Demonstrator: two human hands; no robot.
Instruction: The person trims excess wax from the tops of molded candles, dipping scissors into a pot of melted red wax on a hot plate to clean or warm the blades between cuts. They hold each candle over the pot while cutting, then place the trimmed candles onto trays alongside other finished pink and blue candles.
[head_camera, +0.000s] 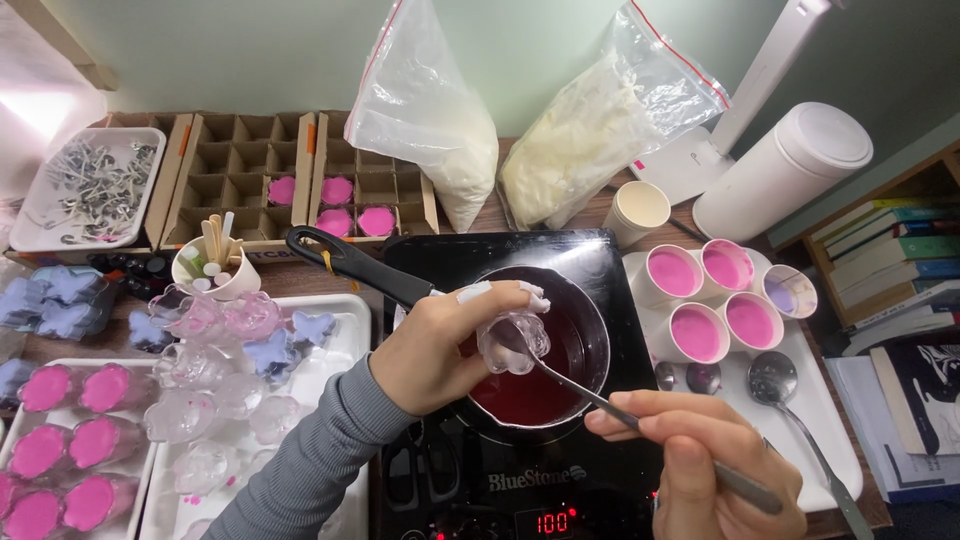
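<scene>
The little clear mould (513, 343), shaped a bit like a flower, is up in the air right over the dark pan (535, 350). The left hand (440, 345) holds it. The fingers are curled around it and the thumb pinches it from the side. One fingertip has a white wrap on it.

The right hand (705, 450) is closed around the handle of a thin metal spoon (600, 403). The far end of the spoon goes up under the mould, so its tip is hidden there.

The pan has dark red liquid (530, 395) in it. Its black handle (350, 263) sticks out to the left. The pan sits on a black flat cooker (470, 480) with red lit numbers at the front.

To the right of the cooker is a white tray (830, 440). On it stand four white cups (700, 300) full of pink stuff, plus one cup with a pale purple fill. A big spoon (790, 400) lies on the tray near them.

To the left is another white tray (345, 320) with many empty clear moulds (215, 390) and some small blue shapes (295, 335). Beside it, at the left edge, are clear moulds filled with pink (70, 440).

At the back are brown boxes with little squares (245, 175), some with pink pieces inside. Two clear bags of white flakes (520, 140) lean on the wall. A small cup of sticks (215, 265) stands in front of the boxes.
</scene>
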